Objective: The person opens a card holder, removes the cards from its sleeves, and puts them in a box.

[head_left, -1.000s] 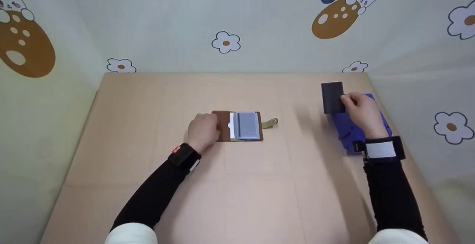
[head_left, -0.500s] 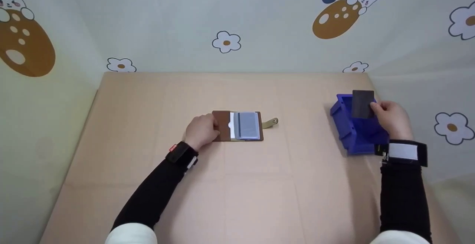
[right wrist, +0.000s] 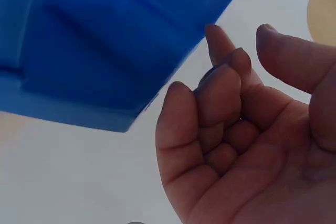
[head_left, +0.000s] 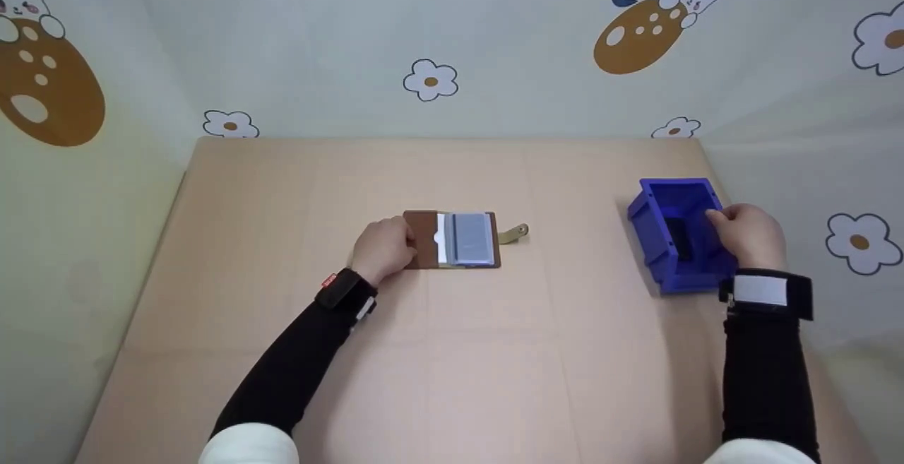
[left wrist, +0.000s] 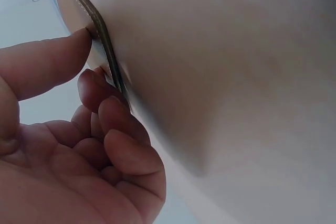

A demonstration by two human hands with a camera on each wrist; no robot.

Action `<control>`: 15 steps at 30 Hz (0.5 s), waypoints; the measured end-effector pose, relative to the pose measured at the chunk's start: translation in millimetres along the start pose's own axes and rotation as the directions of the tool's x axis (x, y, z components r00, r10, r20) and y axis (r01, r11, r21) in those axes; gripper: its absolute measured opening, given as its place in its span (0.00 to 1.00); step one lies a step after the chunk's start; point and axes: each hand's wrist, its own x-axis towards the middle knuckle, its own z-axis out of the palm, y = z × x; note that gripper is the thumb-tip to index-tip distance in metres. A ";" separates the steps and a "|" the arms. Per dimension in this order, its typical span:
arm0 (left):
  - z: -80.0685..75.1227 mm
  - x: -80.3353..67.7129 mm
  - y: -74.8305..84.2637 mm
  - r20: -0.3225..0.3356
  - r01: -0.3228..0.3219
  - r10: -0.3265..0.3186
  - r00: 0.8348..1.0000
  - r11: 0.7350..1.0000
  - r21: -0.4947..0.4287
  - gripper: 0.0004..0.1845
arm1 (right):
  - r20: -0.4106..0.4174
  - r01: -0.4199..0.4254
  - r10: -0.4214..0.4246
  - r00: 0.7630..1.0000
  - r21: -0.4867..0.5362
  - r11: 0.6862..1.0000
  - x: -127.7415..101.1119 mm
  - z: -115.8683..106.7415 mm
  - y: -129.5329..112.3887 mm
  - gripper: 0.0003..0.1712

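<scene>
- Beige table [head_left: 452, 351] under patterned walls carries everything.
- Dark card [head_left: 681, 229] lies inside the blue bin [head_left: 653, 227] at the table's right side.
- Right hand [head_left: 748, 234] sits at the bin's right rim, fingers loosely curled, holding nothing.
- Left hand [head_left: 383, 248] pinches the open brown card wallet [head_left: 455, 239] at its left edge, well apart from the bin.

Head view looks down over the whole table [head_left: 452, 379]; each wrist view sits tight under its own fingers [left wrist: 113, 124], sharing wallet [head_left: 455, 239] edge and blue bin [head_left: 678, 234].
</scene>
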 end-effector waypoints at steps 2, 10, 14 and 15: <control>-0.5 -0.2 0.4 -0.004 -0.001 0.001 1.000 1.000 0.002 0.11 | -0.014 0.000 0.000 1.000 0.009 1.000 -0.8 0.3 -2.7 0.31; 0.0 0.5 0.3 0.005 0.007 -0.007 1.000 1.000 0.000 0.11 | -0.013 -0.008 0.008 1.000 0.032 0.999 -0.8 1.7 -13.1 0.30; -0.1 0.5 0.0 0.004 0.002 -0.002 1.000 1.000 0.009 0.11 | -0.009 -0.012 0.013 1.000 0.040 0.999 -1.3 4.1 -18.7 0.29; -0.1 0.5 0.0 0.003 0.002 -0.002 1.000 1.000 0.012 0.11 | -0.015 -0.006 0.007 1.000 0.040 0.999 -1.7 5.0 -21.0 0.28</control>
